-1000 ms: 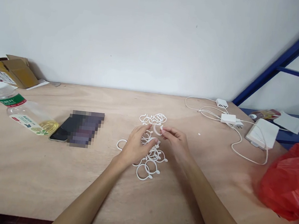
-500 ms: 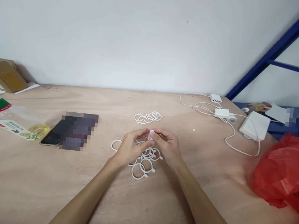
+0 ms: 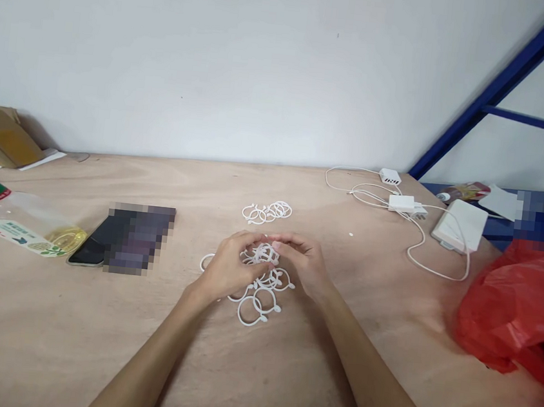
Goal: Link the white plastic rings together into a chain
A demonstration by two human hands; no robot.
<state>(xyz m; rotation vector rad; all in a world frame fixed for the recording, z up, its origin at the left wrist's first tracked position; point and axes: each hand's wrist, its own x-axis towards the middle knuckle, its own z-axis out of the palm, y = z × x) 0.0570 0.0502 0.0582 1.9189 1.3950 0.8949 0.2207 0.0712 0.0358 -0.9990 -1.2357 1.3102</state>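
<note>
A loose heap of white plastic rings (image 3: 263,290) lies mid-table on the wooden table (image 3: 284,360). My left hand (image 3: 226,267) and my right hand (image 3: 302,262) meet just above the heap, fingertips together, pinching one white ring (image 3: 265,252) between them. A second, smaller cluster of white rings (image 3: 267,212) lies a little farther back, apart from both hands.
A phone (image 3: 103,241) and a lying plastic bottle (image 3: 21,226) are at left, with a cardboard box (image 3: 1,139) behind them. White chargers and cables (image 3: 407,208) and a white box (image 3: 461,225) sit at back right. A red plastic bag (image 3: 518,313) is at right, beside a blue frame (image 3: 498,85).
My hands have come together over the heap and drawn slightly nearer, the ring held between both. The view has shifted a little to the right.
</note>
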